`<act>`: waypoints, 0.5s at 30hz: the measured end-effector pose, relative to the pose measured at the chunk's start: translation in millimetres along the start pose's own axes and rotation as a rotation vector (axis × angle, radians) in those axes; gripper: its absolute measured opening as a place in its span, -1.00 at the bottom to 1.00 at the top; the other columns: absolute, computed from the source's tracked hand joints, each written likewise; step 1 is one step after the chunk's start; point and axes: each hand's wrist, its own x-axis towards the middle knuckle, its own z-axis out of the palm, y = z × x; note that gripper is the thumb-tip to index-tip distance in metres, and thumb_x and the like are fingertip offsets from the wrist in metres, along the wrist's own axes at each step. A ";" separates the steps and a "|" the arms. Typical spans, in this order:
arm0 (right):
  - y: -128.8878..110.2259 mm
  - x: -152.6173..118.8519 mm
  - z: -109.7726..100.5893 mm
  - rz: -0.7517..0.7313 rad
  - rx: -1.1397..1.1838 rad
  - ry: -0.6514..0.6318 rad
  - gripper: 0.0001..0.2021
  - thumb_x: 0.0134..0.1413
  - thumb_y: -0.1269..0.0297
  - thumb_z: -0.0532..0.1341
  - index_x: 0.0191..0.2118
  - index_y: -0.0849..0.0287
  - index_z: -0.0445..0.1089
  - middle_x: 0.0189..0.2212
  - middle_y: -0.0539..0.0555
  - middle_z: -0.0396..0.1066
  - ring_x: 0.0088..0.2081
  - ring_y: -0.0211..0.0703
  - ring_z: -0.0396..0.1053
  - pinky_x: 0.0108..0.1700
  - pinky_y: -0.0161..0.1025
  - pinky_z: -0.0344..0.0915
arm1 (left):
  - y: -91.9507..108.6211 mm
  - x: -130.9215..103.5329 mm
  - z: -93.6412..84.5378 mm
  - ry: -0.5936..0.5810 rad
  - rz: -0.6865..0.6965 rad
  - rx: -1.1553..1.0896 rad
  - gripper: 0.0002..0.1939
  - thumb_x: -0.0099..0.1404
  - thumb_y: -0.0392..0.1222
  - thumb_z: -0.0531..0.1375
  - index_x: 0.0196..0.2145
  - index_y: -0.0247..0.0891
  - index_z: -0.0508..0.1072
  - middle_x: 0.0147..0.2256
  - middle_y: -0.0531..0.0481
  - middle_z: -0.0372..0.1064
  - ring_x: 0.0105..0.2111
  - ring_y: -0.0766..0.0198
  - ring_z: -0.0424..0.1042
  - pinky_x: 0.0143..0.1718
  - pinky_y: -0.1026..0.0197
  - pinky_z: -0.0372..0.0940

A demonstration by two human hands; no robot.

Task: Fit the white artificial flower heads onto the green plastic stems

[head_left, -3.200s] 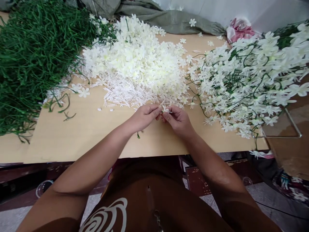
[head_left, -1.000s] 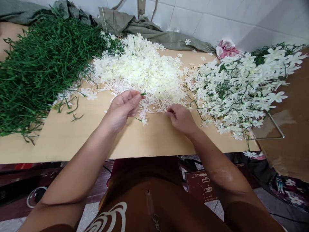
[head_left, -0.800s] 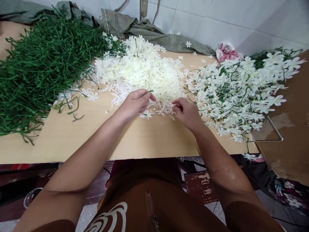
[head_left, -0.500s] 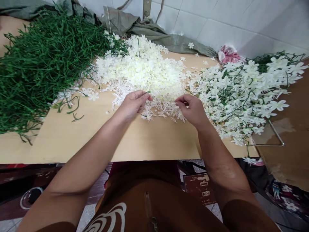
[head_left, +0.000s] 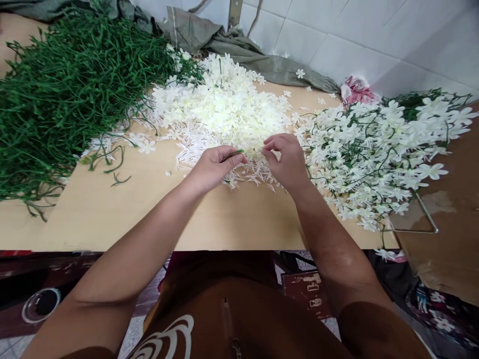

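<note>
My left hand (head_left: 220,167) pinches a green plastic stem (head_left: 236,152), its tip poking out past the thumb toward the right. Across a small gap, my right hand (head_left: 282,157) has thumb and forefinger closed in a pinch; a small pale piece seems to be at the fingertips, too small to name. Both hands hover over the near edge of a heap of white artificial flower heads (head_left: 232,107). Thin white stamen pieces (head_left: 192,142) lie along that heap's front. A large pile of green stems (head_left: 75,85) covers the left of the table.
White flowers on green stems (head_left: 370,154) are massed at the right, beside a metal wire frame (head_left: 426,212) and a cardboard sheet (head_left: 452,199). Grey-green cloth (head_left: 277,67) lies along the tiled wall (head_left: 348,30). A pink-and-white cloth (head_left: 357,89) is at the back. The table (head_left: 123,214) ends near my body.
My right hand has moved left and slightly up, closer to my left hand. The stem in my left hand now shows more clearly. The view has shifted slightly.
</note>
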 end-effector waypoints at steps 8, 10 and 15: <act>13.2 14.8 28.3 0.000 -0.324 0.021 -0.81 0.02 0.51 0.13 -0.48 0.10 0.15 -0.45 0.10 0.38 -0.22 0.00 0.28 -0.14 -0.05 0.20 | -12.6 7.9 -5.1 0.047 0.025 0.101 -0.81 0.19 -0.17 0.20 -0.39 -0.38 0.52 -0.53 0.08 0.28 -0.52 0.42 0.16 -0.46 0.32 0.03; 17.8 15.2 25.1 -0.002 -0.248 0.068 -0.81 0.03 0.49 0.12 -0.48 0.09 0.12 -0.47 0.07 0.34 -0.29 -0.06 0.26 -0.19 -0.09 0.20 | -13.2 8.0 -5.7 0.047 0.024 0.110 -0.80 0.20 -0.17 0.20 -0.37 -0.38 0.53 -0.53 0.08 0.29 -0.52 0.42 0.15 -0.46 0.31 0.03; 18.4 11.3 14.1 -0.004 -0.077 0.156 -0.87 0.04 0.45 0.11 -0.44 0.09 0.16 -0.49 0.02 0.31 -0.37 -0.14 0.22 -0.27 -0.16 0.22 | -13.4 8.2 -5.7 0.056 0.033 0.098 -0.81 0.19 -0.18 0.21 -0.38 -0.37 0.55 -0.54 0.08 0.31 -0.52 0.41 0.16 -0.44 0.31 0.04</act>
